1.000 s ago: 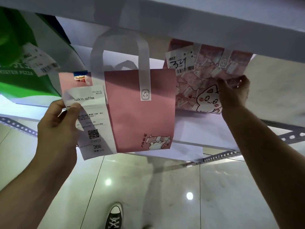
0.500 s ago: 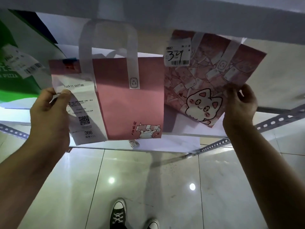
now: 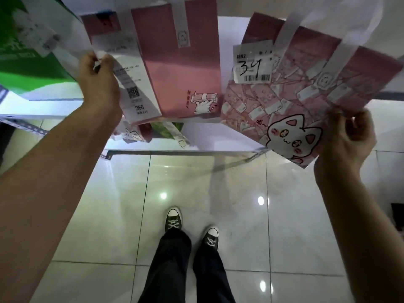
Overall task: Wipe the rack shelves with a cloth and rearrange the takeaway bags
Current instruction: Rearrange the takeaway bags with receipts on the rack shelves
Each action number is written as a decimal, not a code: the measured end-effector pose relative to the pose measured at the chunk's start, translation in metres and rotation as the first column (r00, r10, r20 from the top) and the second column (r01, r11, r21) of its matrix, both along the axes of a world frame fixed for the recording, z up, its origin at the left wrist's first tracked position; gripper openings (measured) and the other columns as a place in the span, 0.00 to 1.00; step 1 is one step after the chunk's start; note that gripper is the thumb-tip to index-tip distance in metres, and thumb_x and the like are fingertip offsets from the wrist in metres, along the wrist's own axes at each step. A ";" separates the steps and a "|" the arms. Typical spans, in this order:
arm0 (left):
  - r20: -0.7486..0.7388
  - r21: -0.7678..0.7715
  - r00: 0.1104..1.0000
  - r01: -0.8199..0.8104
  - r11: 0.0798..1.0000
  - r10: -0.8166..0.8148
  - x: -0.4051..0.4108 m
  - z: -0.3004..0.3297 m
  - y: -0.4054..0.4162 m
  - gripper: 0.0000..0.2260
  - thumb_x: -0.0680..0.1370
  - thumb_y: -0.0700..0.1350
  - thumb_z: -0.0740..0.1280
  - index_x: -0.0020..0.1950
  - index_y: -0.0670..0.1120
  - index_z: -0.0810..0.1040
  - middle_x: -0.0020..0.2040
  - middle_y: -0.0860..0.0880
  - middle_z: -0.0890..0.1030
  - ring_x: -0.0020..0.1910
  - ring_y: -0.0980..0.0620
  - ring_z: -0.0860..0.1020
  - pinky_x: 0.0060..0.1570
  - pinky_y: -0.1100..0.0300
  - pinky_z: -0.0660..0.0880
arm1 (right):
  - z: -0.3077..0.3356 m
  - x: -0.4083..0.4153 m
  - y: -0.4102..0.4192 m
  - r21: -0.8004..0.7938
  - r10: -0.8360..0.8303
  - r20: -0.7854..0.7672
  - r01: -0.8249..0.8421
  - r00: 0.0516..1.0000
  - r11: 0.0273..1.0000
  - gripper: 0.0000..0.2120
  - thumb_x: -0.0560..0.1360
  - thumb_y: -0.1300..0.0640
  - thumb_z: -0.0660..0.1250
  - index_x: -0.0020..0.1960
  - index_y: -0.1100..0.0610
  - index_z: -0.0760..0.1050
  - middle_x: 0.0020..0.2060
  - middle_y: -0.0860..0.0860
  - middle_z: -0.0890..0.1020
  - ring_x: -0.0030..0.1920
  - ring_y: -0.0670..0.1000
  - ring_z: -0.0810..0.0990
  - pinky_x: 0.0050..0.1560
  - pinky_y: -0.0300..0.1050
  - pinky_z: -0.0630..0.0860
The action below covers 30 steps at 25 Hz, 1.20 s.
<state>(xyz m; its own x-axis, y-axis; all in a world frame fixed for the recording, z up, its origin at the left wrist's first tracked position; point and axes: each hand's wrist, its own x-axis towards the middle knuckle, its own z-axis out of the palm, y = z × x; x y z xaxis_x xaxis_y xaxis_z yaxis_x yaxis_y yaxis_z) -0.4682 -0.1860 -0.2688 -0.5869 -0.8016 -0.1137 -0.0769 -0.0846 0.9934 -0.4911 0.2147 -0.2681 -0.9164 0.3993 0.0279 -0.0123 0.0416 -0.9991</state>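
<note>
Takeaway pick-up point, likely a shop or food-court corner. Open rack [image 3: 153, 152] of slotted metal angle with white shelves. Paper bags on it: plain pink bag [image 3: 183, 68] with a long printed receipt [image 3: 133, 88] carrying a QR code and order number 366; patterned cat bag [image 3: 290, 110] with a barcode label [image 3: 253, 62] hand-marked 34; green bag [image 3: 24, 62] at left with its own slip. More bags on a lower shelf. Glossy pale floor tiles [image 3: 273, 226] reflecting ceiling lights.
</note>
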 end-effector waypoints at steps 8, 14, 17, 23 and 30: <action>0.200 0.027 0.966 0.162 0.986 -0.164 -0.010 0.008 0.034 0.05 0.82 0.40 0.61 0.48 0.48 0.71 0.46 0.44 0.79 0.46 0.48 0.80 0.52 0.47 0.80 | 0.035 0.059 0.046 0.056 0.139 0.172 -0.151 0.975 0.987 0.02 0.79 0.59 0.65 0.51 0.55 0.76 0.41 0.47 0.81 0.42 0.46 0.79 0.46 0.43 0.80; 0.229 0.099 0.912 0.326 0.940 -0.341 -0.027 0.014 0.067 0.07 0.82 0.39 0.61 0.46 0.49 0.74 0.46 0.48 0.83 0.43 0.50 0.83 0.43 0.54 0.83 | 0.044 0.082 0.046 -0.017 0.287 0.291 -0.295 0.913 0.955 0.06 0.81 0.58 0.64 0.56 0.55 0.78 0.50 0.51 0.85 0.49 0.52 0.84 0.50 0.50 0.83; 0.234 0.112 0.880 0.399 0.910 -0.414 -0.038 0.013 0.081 0.07 0.83 0.41 0.61 0.46 0.49 0.75 0.43 0.50 0.84 0.38 0.54 0.83 0.33 0.61 0.79 | 0.043 0.093 0.047 -0.017 0.285 0.348 -0.298 0.893 0.954 0.08 0.81 0.57 0.64 0.59 0.58 0.78 0.51 0.52 0.84 0.50 0.54 0.84 0.52 0.55 0.82; 0.202 0.149 0.809 0.532 0.834 -0.552 -0.063 0.002 0.114 0.05 0.83 0.41 0.61 0.51 0.48 0.76 0.52 0.43 0.84 0.47 0.47 0.83 0.43 0.55 0.81 | 0.035 0.102 0.046 -0.049 0.262 0.409 -0.266 0.874 0.963 0.07 0.81 0.60 0.64 0.57 0.60 0.77 0.47 0.52 0.84 0.46 0.54 0.83 0.50 0.56 0.82; 0.168 0.171 0.767 0.595 0.785 -0.619 -0.086 0.001 0.139 0.05 0.81 0.41 0.63 0.52 0.49 0.77 0.49 0.48 0.84 0.47 0.47 0.85 0.40 0.56 0.81 | 0.035 0.094 0.043 -0.076 0.233 0.428 -0.222 0.873 0.972 0.08 0.81 0.62 0.64 0.59 0.63 0.77 0.52 0.62 0.83 0.48 0.60 0.83 0.56 0.67 0.79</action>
